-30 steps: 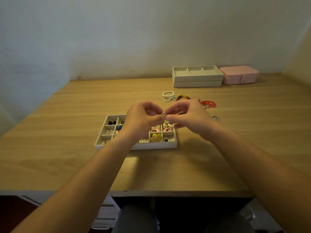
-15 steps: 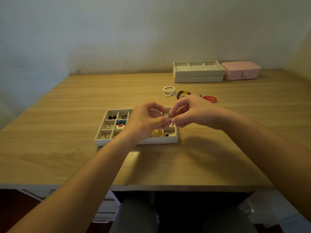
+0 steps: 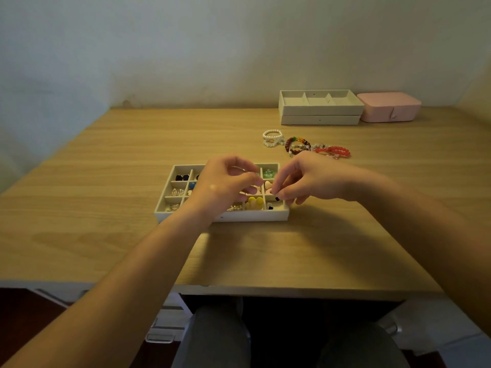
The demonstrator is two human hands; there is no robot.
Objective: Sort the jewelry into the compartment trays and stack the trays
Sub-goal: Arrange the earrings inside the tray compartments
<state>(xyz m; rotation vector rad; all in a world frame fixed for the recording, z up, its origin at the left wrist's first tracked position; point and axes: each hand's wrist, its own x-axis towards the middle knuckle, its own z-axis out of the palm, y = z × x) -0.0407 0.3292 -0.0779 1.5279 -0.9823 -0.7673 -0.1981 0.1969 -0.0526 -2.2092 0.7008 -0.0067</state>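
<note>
A white compartment tray point(image 3: 249, 216) lies on the wooden desk with earrings in its cells: black, blue, silver, yellow point(image 3: 255, 202), pink and green point(image 3: 269, 173). Above the tray's middle, my left hand point(image 3: 223, 184) has its fingertips pinched together on a tiny pale piece, barely visible. My right hand point(image 3: 305, 181) pinches a small black earring point(image 3: 277, 199) just over the front right cell. A pearl bracelet point(image 3: 272, 138), a brown multicoloured bracelet point(image 3: 297, 145) and a red bracelet point(image 3: 333, 151) lie loose behind the tray.
Two white trays point(image 3: 320, 110) are stacked at the back of the desk, the top one with three cells holding nothing. A shut pink box point(image 3: 389, 107) stands to their right. The desk's front edge point(image 3: 239, 288) runs just above my knees.
My hands, pinched together above the tray a second ago, have come apart. The right hand has dropped toward the front right cell with the black earring; the view has tilted slightly.
</note>
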